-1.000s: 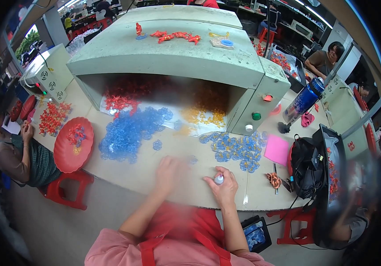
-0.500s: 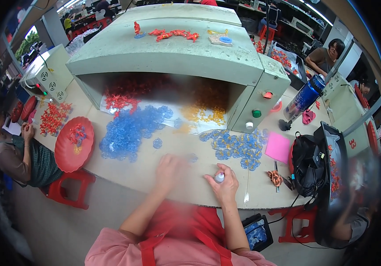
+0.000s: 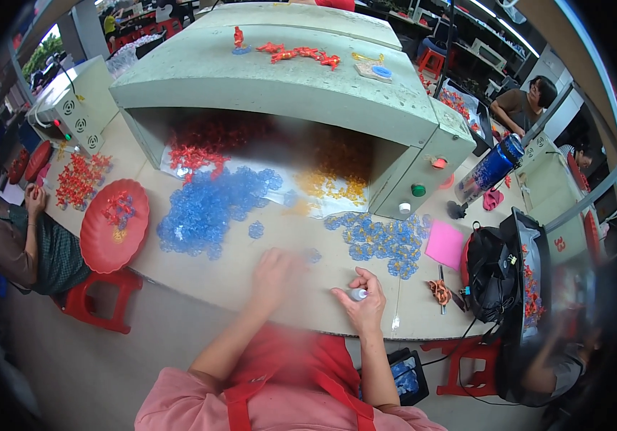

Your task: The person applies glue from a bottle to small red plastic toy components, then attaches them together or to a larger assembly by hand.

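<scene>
Pink sleeves and a red apron (image 3: 290, 363) fill the near edge, and both forearms reach from there onto the pale table (image 3: 236, 269). The right hand (image 3: 362, 305) is curled around a small white piece (image 3: 357, 294), pinched at the fingertips just above the table edge. The left hand (image 3: 274, 271) lies blurred on the tabletop with fingers spread loosely; whether it grips anything I cannot tell. Just beyond it sits one loose blue piece (image 3: 313, 255). Further out, a big heap of blue plastic pieces (image 3: 208, 208) lies to the left and a smaller scatter of blue pieces (image 3: 384, 241) to the right, beside a pink pad (image 3: 445, 246). A round red tray (image 3: 114, 224) sits at the left edge. Behind the heaps, a green hood (image 3: 279, 82) spans the table, with red pieces (image 3: 204, 147) and yellow pieces (image 3: 337, 179) under it. A black bag (image 3: 491, 273) stands at the right.
</scene>
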`<action>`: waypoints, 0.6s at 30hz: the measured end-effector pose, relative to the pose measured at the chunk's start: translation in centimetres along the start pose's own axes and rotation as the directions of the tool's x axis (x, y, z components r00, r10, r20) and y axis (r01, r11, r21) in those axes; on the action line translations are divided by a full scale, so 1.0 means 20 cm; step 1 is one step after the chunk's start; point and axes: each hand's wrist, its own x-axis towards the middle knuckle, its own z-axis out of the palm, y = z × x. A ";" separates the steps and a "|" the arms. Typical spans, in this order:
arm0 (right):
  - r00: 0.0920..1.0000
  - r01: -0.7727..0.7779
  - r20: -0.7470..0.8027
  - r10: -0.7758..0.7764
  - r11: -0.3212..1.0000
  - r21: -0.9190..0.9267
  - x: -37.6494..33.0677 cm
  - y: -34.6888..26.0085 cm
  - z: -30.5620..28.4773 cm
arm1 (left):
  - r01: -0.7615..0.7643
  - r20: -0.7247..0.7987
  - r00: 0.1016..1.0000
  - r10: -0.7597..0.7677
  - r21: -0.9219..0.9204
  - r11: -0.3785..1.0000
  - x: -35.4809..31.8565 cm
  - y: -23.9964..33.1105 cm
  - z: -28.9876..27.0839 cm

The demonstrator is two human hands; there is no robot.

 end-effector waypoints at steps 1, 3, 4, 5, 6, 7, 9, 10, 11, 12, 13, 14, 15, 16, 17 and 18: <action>1.000 0.004 0.003 -0.004 1.000 -0.010 0.00 0.00 0.00 | -0.001 0.003 1.000 0.001 -0.004 1.000 0.00 0.00 0.00; 1.000 -0.010 -0.003 0.010 1.000 0.002 0.00 -0.01 0.01 | 0.003 0.002 1.000 -0.003 -0.015 1.000 -0.01 -0.01 0.00; 1.000 -0.006 0.001 0.006 1.000 -0.006 0.00 -0.01 0.01 | -0.012 -0.003 1.000 0.012 -0.031 0.999 -0.01 -0.02 0.00; 1.000 -0.024 0.010 0.024 1.000 -0.011 0.00 -0.01 0.01 | -0.028 -0.008 1.000 0.027 -0.046 0.999 -0.01 -0.03 0.00; 0.999 -0.043 0.017 0.043 0.999 -0.015 0.00 0.00 0.01 | -0.024 -0.011 1.000 0.023 -0.051 0.998 -0.01 -0.03 -0.01; 0.999 -0.041 0.019 0.042 0.999 -0.021 0.00 0.00 0.01 | -0.019 -0.006 1.000 0.018 -0.052 0.998 -0.01 -0.03 -0.01; 0.999 -0.039 0.016 0.040 0.999 -0.028 -0.01 0.01 0.01 | -0.010 -0.002 1.000 0.010 -0.056 0.998 -0.02 -0.03 -0.01; 0.999 -0.038 0.019 0.039 0.999 -0.031 -0.01 0.01 0.01 | -0.007 -0.005 1.000 0.006 -0.063 0.998 -0.02 -0.03 -0.01; 0.999 -0.041 0.020 0.041 0.999 -0.023 -0.01 0.00 0.01 | -0.004 -0.008 1.000 0.003 -0.070 0.998 -0.02 -0.03 -0.01; 0.999 -0.044 0.018 0.045 0.999 -0.014 -0.01 0.01 0.01 | -0.003 -0.007 1.000 0.002 -0.072 0.997 -0.02 -0.03 -0.01; 0.999 -0.045 0.019 0.045 0.999 -0.015 -0.01 0.00 0.01 | -0.003 -0.002 1.000 0.003 -0.074 0.997 -0.02 -0.03 -0.01; 0.998 -0.051 0.019 0.052 0.999 -0.015 -0.01 0.00 0.01 | -0.003 0.004 1.000 0.003 -0.076 0.997 -0.02 -0.03 0.00; 0.998 -0.058 0.019 0.059 0.998 -0.013 -0.01 0.00 0.01 | -0.003 0.005 1.000 0.004 -0.076 0.997 -0.02 -0.03 -0.01; 0.998 -0.060 0.018 0.060 0.998 -0.012 -0.01 0.00 0.01 | -0.002 0.001 1.000 0.002 -0.084 0.996 -0.01 -0.02 -0.01; 0.998 -0.061 0.018 0.061 0.998 -0.011 -0.01 0.01 0.01 | -0.001 -0.002 1.000 0.001 -0.092 0.996 -0.01 -0.02 -0.02; 0.998 -0.061 0.018 0.061 0.998 -0.008 -0.01 0.01 0.02 | -0.002 0.000 1.000 0.002 -0.090 0.996 -0.01 -0.01 -0.02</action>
